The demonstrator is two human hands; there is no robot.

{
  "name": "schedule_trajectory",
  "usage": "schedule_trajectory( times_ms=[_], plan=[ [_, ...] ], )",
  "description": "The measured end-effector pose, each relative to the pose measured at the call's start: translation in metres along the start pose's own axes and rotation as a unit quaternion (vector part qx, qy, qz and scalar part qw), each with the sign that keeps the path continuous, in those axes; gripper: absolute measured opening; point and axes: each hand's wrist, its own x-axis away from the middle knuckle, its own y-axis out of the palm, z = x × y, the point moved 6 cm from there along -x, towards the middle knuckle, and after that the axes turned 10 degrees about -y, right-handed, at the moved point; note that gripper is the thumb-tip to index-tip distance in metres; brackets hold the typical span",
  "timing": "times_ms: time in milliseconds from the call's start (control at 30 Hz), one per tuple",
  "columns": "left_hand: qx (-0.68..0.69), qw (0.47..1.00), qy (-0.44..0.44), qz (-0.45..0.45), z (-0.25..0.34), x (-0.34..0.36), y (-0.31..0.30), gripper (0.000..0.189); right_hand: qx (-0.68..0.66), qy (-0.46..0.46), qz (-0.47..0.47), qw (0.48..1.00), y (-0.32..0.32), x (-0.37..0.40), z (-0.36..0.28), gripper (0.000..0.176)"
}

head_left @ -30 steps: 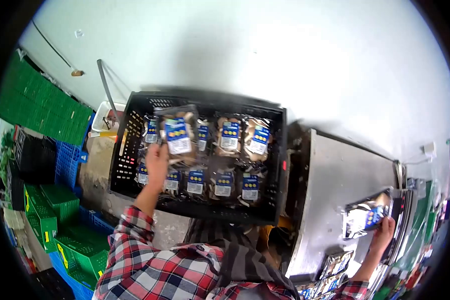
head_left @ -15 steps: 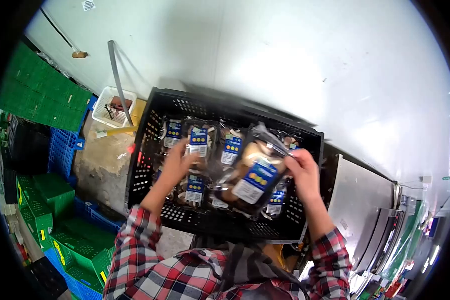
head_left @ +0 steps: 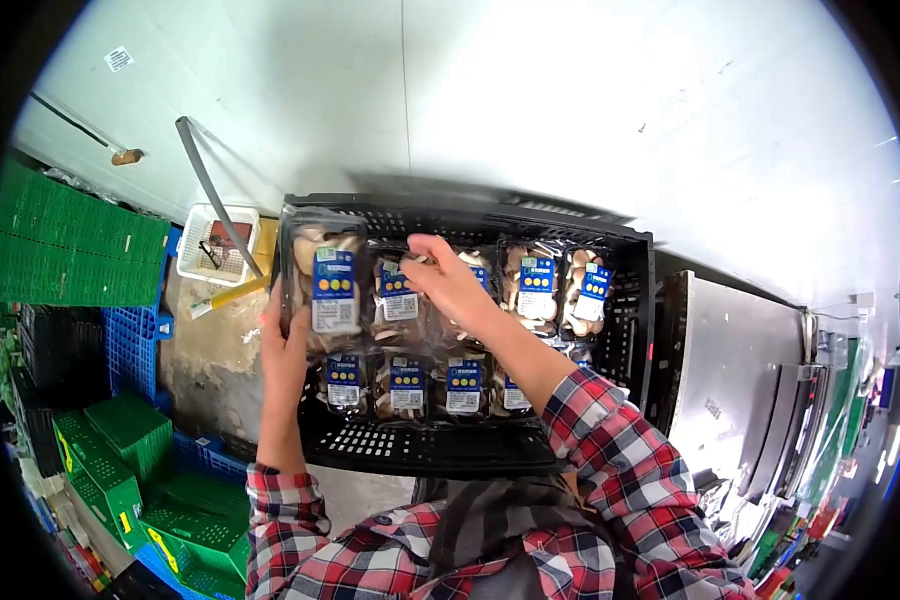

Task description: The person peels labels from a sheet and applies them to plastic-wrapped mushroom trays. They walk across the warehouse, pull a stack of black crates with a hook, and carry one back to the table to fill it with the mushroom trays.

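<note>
A black crate (head_left: 390, 462) holds several clear-wrapped packs of mushrooms with blue and white labels, laid in two rows. My left hand (head_left: 286, 350) grips a pack of mushrooms (head_left: 332, 290) by its lower left side, raised above the others at the crate's left end. My right hand (head_left: 455, 290) hovers over the back row with its fingers apart and nothing in them. It is nearest a mushroom pack (head_left: 398, 303) in that row and partly covers the one beside it. More packs (head_left: 536, 285) lie at the right, and the front row (head_left: 407, 385) is partly hidden by my right forearm.
A white wall (head_left: 530, 110) rises behind the crate. At the left are a white basket (head_left: 195, 262), a grey pole (head_left: 210, 180), and stacked green crates (head_left: 75, 245) beside blue ones (head_left: 130, 350). A metal panel (head_left: 735, 380) stands at the right.
My right hand has let go of the mushroom pack it held over the crate and moved left. My left hand has shifted to the crate's left end and now grips a pack.
</note>
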Motion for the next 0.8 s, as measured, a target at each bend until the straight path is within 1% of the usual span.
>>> schedule_trajectory(
  times_ms=[67,100,133,200,233,267,300,333,367,400,433,500,533,567,600,667,700,733,767,800],
  plan=[
    [-0.058,0.998,0.015,0.035,-0.012,-0.014,0.000,0.048,0.105,0.068,-0.114,0.986,-0.028,0.013,0.028,0.023],
    [-0.107,0.991,-0.010,0.076,-0.030,-0.023,0.002,0.048,0.119,0.123,-0.117,0.978,-0.049,0.026,0.058,0.025],
    [-0.230,0.972,-0.024,0.048,-0.053,-0.036,0.006,0.048,0.132,0.178,-0.118,0.968,-0.071,0.045,0.091,0.028],
    [-0.369,0.925,-0.073,0.046,-0.075,-0.047,0.017,0.049,0.034,0.303,-0.103,0.947,-0.096,0.091,0.133,0.029],
    [-0.387,0.915,-0.103,0.044,-0.077,-0.056,0.015,0.053,-0.022,0.336,-0.064,0.939,-0.099,0.108,0.137,0.029],
    [-0.402,0.910,-0.055,0.086,-0.068,-0.057,0.016,0.059,-0.080,0.366,-0.023,0.927,-0.100,0.121,0.141,0.030],
    [-0.448,0.882,0.071,0.128,-0.039,-0.047,0.028,0.061,-0.109,0.356,-0.019,0.928,-0.100,0.125,0.148,0.034],
    [-0.484,0.836,0.197,0.167,-0.014,-0.032,0.042,0.063,-0.145,0.344,0.005,0.928,-0.098,0.126,0.155,0.033],
    [-0.489,0.828,0.241,0.129,-0.014,-0.027,0.053,0.062,-0.182,0.330,0.030,0.926,-0.094,0.125,0.162,0.033],
    [-0.500,0.819,0.269,0.080,-0.019,-0.020,0.067,0.067,-0.217,0.315,0.056,0.922,-0.092,0.122,0.170,0.032],
    [-0.554,0.796,0.241,0.018,-0.029,-0.011,0.084,0.070,-0.268,0.296,0.038,0.916,-0.087,0.111,0.171,0.036],
    [-0.630,0.740,0.201,-0.118,-0.061,0.009,0.105,0.078,-0.292,0.231,0.088,0.924,-0.085,0.085,0.167,0.037],
    [-0.654,0.707,0.189,-0.195,-0.085,0.014,0.111,0.083,-0.315,0.228,0.090,0.917,-0.083,0.072,0.167,0.035],
    [-0.670,0.695,0.160,-0.208,-0.102,0.009,0.111,0.080,-0.269,0.264,0.072,0.924,-0.079,0.070,0.157,0.036],
    [-0.703,0.656,0.216,-0.170,-0.118,-0.001,0.107,0.076,-0.224,0.299,0.055,0.926,-0.077,0.071,0.146,0.037],
    [-0.734,0.624,0.221,-0.153,-0.114,-0.012,0.107,0.071,-0.069,0.333,-0.030,0.940,-0.092,0.072,0.149,0.039],
    [-0.717,0.649,0.204,-0.151,-0.107,-0.011,0.106,0.072,0.011,0.350,-0.066,0.934,-0.104,0.080,0.151,0.040],
    [-0.695,0.674,0.194,-0.157,-0.109,-0.009,0.107,0.075,0.039,0.293,-0.102,0.950,-0.112,0.084,0.155,0.041],
    [-0.720,0.646,0.223,-0.119,-0.121,-0.013,0.103,0.075,0.077,0.269,-0.123,0.952,-0.118,0.094,0.139,0.037],
    [-0.728,0.638,0.235,-0.090,-0.136,-0.018,0.101,0.075,0.126,0.233,-0.120,0.957,-0.126,0.108,0.120,0.033]
  ],
)
